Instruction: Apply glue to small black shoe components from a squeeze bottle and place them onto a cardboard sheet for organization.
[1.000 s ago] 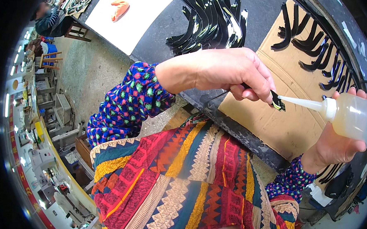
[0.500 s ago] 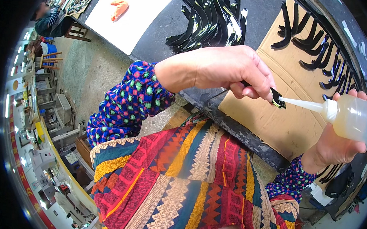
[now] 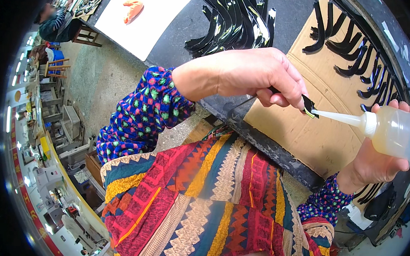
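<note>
Between thumb and fingers, my left hand (image 3: pixel 272 80) pinches a narrow black strip (image 3: pixel 309 105) with a yellow-green edge. Most of the strip is hidden behind the hand. My right hand (image 3: pixel 375 158) is wrapped round a translucent squeeze bottle (image 3: pixel 397 133) with pale yellowish liquid inside. The bottle lies on its side, and its long white nozzle (image 3: pixel 337 117) points left, its tip at the strip's end. Both hands are above a sheet of brown cardboard (image 3: pixel 302 137) on the dark worktable.
Curved black strips (image 3: pixel 318 36) lie in rows along the cardboard's far and right side. A pile of similar strips (image 3: pixel 238 25) rests beyond my left hand. An orange crumpled piece (image 3: pixel 133 9) lies on a white board (image 3: pixel 160 14). Another person (image 3: pixel 55 25) sits far left.
The black strip has tilted slightly in my left hand, showing more of its yellow-green edge by the nozzle tip. My right hand and the bottle stay in place.
</note>
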### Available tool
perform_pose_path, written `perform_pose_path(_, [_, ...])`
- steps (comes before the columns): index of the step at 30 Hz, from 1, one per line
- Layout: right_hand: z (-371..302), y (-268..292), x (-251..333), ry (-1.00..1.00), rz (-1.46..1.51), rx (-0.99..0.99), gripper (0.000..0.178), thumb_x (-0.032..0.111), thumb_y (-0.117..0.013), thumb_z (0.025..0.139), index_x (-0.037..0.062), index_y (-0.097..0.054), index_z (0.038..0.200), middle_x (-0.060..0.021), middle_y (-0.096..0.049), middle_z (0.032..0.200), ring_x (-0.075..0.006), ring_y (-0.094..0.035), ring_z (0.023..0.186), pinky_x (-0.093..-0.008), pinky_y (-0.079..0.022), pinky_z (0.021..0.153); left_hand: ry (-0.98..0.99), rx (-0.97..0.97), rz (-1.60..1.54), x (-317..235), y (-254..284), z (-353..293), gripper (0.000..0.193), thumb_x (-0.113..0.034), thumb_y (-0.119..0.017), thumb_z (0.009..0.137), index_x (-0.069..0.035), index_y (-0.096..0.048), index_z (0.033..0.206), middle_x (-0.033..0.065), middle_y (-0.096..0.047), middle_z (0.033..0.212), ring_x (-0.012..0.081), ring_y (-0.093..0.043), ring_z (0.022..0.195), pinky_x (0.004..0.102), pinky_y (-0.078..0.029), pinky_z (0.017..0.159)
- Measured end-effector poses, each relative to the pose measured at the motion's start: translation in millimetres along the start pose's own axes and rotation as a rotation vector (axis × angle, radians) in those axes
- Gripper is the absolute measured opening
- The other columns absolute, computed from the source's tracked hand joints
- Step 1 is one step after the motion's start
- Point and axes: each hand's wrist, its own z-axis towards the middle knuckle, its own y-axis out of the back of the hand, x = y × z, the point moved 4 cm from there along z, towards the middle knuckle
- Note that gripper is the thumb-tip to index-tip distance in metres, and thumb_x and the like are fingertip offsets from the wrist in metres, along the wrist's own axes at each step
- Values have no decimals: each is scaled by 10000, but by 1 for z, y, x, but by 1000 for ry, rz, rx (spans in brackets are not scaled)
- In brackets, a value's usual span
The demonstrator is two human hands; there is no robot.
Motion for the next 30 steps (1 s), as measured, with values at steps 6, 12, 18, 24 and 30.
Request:
perform_pose_path(6, [-1, -2, 2, -10, -66, -32, 1018, 593, -682, 574, 1, -261, 1286, -146, -388, 1262, -310, -404, 1157, -488, -385, 914, -5, -3, 0, 0, 0, -1, 113, -83, -615, 746, -4, -618, 826, -29, -513, 586, 0, -410, 457, 131, -265, 400])
perform_pose_path(12, [-2, 1, 2, -17, -66, -32, 1023, 597, -680, 573, -2, -260, 1288, -147, -388, 1264, -311, -410, 1151, -486, -388, 910, -13, 7, -12, 0, 0, 0, 115, -85, -611, 747, -3, -618, 827, -29, -508, 581, 3, -404, 457, 133, -262, 400])
perform_pose_path(18, [-5, 7, 0, -39, -74, -24, 1030, 628, -655, 574, -4, -263, 1287, -150, -390, 1262, -313, -418, 1143, -488, -394, 901, -22, -12, 18, 0, 3, 1, 112, -82, -611, 748, 0, -616, 824, -31, -508, 582, 1, -401, 453, 134, -264, 399])
perform_pose_path(24, [-1, -3, 5, 51, -124, -60, 1009, 630, -642, 587, -3, -278, 1283, -164, -380, 1266, -316, -416, 1146, -507, -387, 898, -14, 5, 26, 3, 1, 4, 106, -80, -611, 749, -2, -617, 821, -32, -512, 586, -2, -408, 457, 134, -273, 401])
perform_pose_path(30, [-1, 1, 3, 1, 32, -4, 973, 518, -717, 585, -36, -287, 1260, -173, -371, 1250, -319, -388, 1171, -486, -334, 956, 5, 40, 90, -1, -9, -1, 120, -87, -613, 745, 5, -619, 821, -41, -500, 575, -6, -409, 473, 132, -275, 416])
